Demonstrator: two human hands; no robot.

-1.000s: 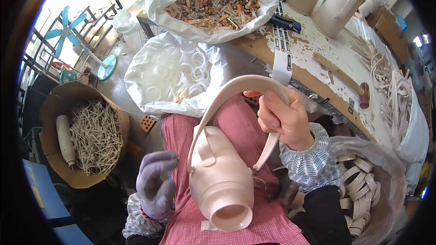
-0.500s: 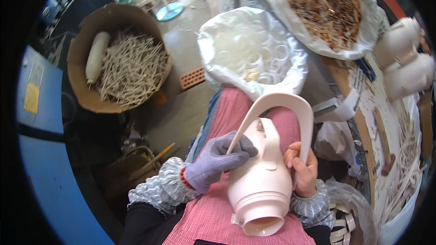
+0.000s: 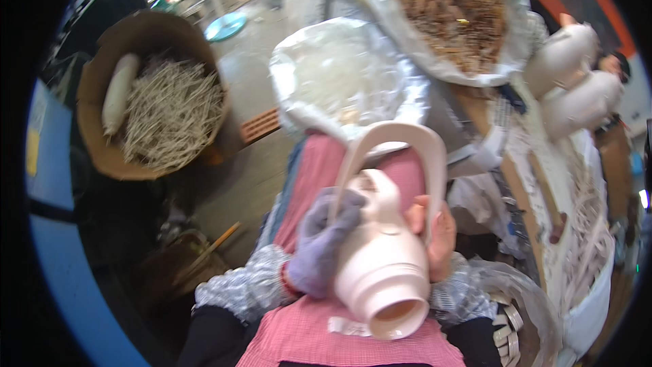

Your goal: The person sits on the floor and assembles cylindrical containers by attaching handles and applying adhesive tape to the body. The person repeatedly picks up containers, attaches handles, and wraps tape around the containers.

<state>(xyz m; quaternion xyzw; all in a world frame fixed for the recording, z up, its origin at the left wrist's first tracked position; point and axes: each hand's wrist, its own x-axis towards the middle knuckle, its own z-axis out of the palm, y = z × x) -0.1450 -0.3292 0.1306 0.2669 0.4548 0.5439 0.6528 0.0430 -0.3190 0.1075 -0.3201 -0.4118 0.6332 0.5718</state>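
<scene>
A pale pink clay jug (image 3: 384, 258) with a tall arched handle lies over my lap, its open mouth toward me. My left hand (image 3: 322, 241), in a grey-purple glove, presses on the jug's left side near the base of the handle. On the jug's right side my bare right hand (image 3: 435, 238) cups its body. Both hands hold the jug above my pink checked apron (image 3: 319, 340).
A brown basket (image 3: 153, 92) of pale sticks with a white roll stands at the left. A clear plastic bag of white rings (image 3: 346, 78) lies ahead, a bag of brown chips (image 3: 462, 17) beyond. Finished pale jugs (image 3: 574, 81) and strips lie on the bench at right.
The view has swung left and down. My left hand has gone from hanging free to pressing on the jug. My right hand has moved from the handle to the jug's body.
</scene>
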